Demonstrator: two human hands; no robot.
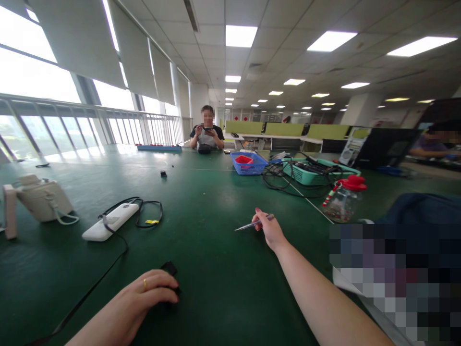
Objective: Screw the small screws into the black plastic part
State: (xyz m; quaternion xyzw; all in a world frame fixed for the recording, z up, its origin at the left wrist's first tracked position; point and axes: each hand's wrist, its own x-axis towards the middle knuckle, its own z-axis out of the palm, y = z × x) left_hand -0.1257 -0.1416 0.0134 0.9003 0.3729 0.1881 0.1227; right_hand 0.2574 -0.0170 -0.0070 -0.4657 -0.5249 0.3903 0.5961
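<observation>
Head cam is looking over a big green table. Going from the left: a beige device is sitting near the edge, then a white power bank with a black cable looping beside it. The left hand is pressing down, curled over a small black part that's peeking out past the fingertips. The right hand is reaching forward, pinching a slim metal tool with its tip pointing left. Looks like the tool is mid-way in, well apart from the part; next it needs careful aiming at that part. A red-lidded jar is standing further right.
</observation>
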